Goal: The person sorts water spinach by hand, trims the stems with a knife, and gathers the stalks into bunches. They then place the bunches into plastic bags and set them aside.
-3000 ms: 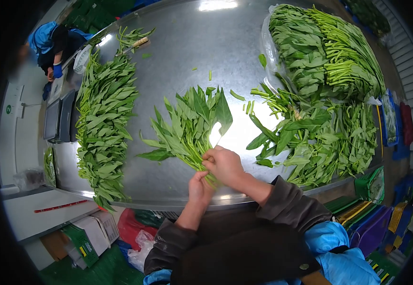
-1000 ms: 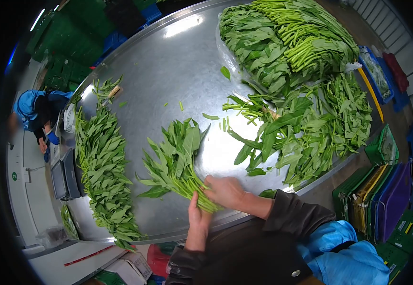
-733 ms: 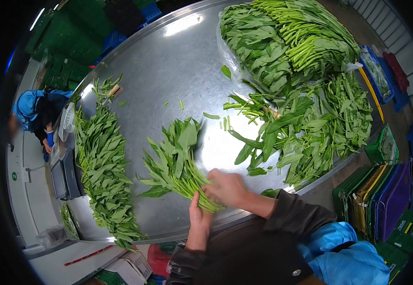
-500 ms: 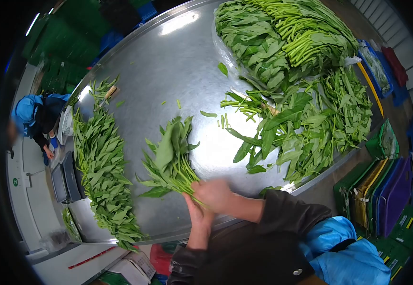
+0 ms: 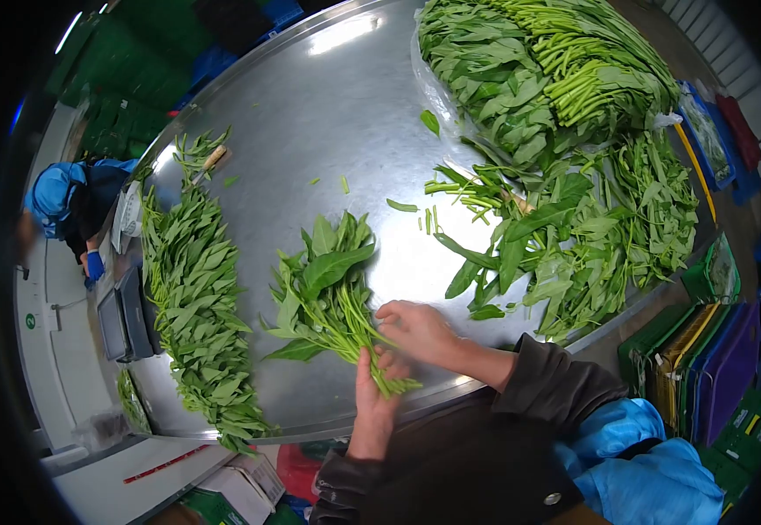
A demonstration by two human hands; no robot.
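A small bunch of leafy green stems [image 5: 323,284] rests at the near middle of the metal table [image 5: 310,122], its leaves pointing away from me. My left hand [image 5: 376,394] is wrapped round the cut ends of its stems. Right beside the stems is my right hand [image 5: 420,331], its thumb and fingers apart, with nothing visible between them. A long row of leafy bunches [image 5: 192,306] lies along the left side. Loose leafy stems [image 5: 573,236] are spread at the right, with short cut stem pieces [image 5: 472,194] near them.
A big stack of greens [image 5: 520,79] sits on plastic at the far right. Knives with wooden handles lie at the left [image 5: 214,157] and among the loose stems. Crates [image 5: 687,359] stand off the right edge. A person in blue headwear [image 5: 56,197] is at the left.
My right hand has come off the stems and opened, moving slightly up and right. The stem ends now show above my left hand. The view has shifted a little.
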